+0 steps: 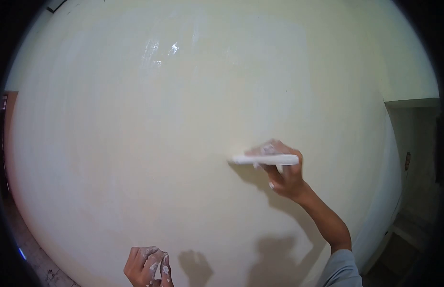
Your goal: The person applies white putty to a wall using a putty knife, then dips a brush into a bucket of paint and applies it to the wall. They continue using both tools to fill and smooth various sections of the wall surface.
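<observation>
My right hand (285, 174) is closed around a long white tool (267, 160) that looks like a paintbrush. Motion blurs it, and its working end is too smeared to make out. That end lies at the pale cream wall (184, 119), and a shadow falls just below it. White smears mark the fingers of this hand. Low in the view, my left hand (149, 267) is up before the wall with its fingers curled toward the thumb. White spots cover it, and nothing shows between its fingers. Its lower part is cut off by the frame edge.
Wet, shiny streaks (157, 51) reflect light on the upper wall. At the right is a recess (418, 153) with a dark ledge. A brownish door frame (10, 115) stands at the far left, above a tiled floor (31, 244).
</observation>
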`<move>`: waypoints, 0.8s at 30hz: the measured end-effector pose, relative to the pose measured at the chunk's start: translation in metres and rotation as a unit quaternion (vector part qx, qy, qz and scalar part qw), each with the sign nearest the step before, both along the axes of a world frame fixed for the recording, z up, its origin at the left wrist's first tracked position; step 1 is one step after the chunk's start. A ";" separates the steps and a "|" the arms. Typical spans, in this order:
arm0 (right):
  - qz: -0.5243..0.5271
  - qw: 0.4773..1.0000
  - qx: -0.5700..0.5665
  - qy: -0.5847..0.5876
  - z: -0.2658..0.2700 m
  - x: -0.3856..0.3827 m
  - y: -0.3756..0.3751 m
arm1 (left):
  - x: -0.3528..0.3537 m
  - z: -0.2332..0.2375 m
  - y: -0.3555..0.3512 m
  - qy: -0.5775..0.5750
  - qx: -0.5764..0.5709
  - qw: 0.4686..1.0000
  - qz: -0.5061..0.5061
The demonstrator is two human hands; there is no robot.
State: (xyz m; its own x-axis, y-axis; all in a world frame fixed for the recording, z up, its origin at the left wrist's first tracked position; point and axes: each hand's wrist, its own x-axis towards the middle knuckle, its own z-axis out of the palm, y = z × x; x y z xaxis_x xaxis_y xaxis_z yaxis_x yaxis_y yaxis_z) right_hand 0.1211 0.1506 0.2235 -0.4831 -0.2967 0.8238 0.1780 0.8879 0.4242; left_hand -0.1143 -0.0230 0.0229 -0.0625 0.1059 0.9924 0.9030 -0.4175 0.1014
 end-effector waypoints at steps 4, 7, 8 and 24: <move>0.000 0.996 -0.044 0.074 0.005 0.040 -0.016 | -0.004 0.008 -0.002 0.040 0.006 0.999 -0.021; -0.027 0.988 -0.087 0.125 0.028 0.069 -0.027 | -0.008 0.010 -0.004 0.049 -0.012 0.997 -0.051; -0.036 0.985 -0.087 0.142 0.036 0.072 -0.028 | -0.010 0.009 -0.004 0.052 -0.003 0.997 -0.064; -0.066 0.833 0.219 0.505 0.363 0.042 0.001 | 0.019 0.044 -0.019 0.072 -0.005 0.997 -0.021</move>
State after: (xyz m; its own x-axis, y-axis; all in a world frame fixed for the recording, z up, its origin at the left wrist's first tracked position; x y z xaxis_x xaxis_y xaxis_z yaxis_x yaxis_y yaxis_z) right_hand 0.1634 0.1512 0.5868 0.3375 -0.6745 0.6567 0.7231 0.6323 0.2779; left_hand -0.0954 -0.0424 0.0672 0.0853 0.1162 0.9896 0.8906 -0.4542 -0.0234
